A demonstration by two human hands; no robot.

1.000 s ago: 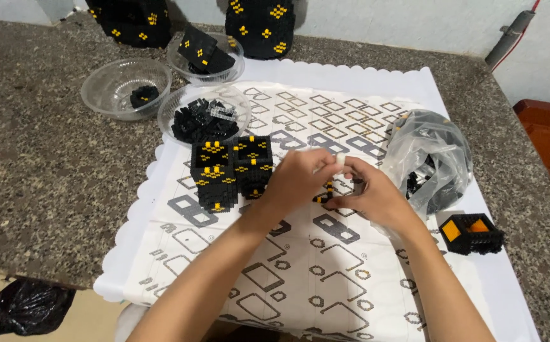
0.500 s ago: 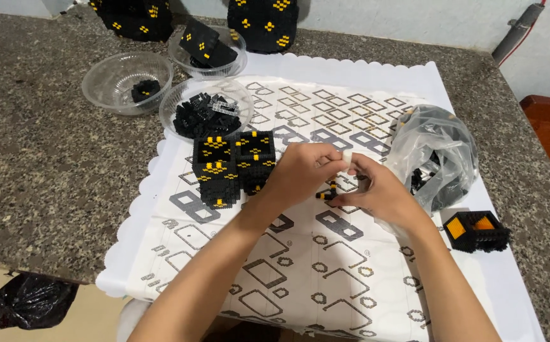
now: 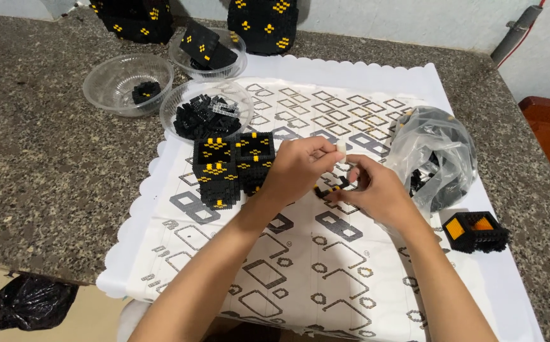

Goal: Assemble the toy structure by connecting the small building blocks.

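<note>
Piece: small black-and-yellow brick piece (image 3: 327, 188) sits between both hands over the middle of the white mat (image 3: 300, 278), mostly covered by fingers.
Left hand: left hand (image 3: 297, 168) curls over the piece from the left, its fingertips pinched together near a small white bit (image 3: 339, 147); whether it grips the piece itself cannot be told.
Right hand: right hand (image 3: 373, 193) meets it from the right, fingers closed on the piece's near side.
Hidden: shape of the piece and how the fingers sit on it are too small and covered to make out; both forearms run off the bottom edge.
Block cluster: black blocks with yellow dots (image 3: 230, 166) stand on the mat just left of the left hand, touching one another.
Near bowl: clear bowl (image 3: 180, 101) at the mat's far left corner holds a heap of loose black bricks (image 3: 206, 116).
Left bowl: clear bowl (image 3: 101, 79) on the bare table (image 3: 40, 177), well left of the mat, holds a few black bricks.
Far bowl: clear bowl (image 3: 237, 45) near the table's far edge holds a tilted black block with yellow dots.
Bag: clear plastic bag (image 3: 430, 142) lies by the mat's right edge, just beyond the right hand, with dark bricks inside.
Open box: black brick box with orange inside (image 3: 474, 231) stands at the mat's right edge, near the right forearm.
Far blocks: two larger black dotted builds at the far edge are cut off by the top.
Below the table: black bag (image 3: 31, 301) lies on the floor at lower left.
</note>
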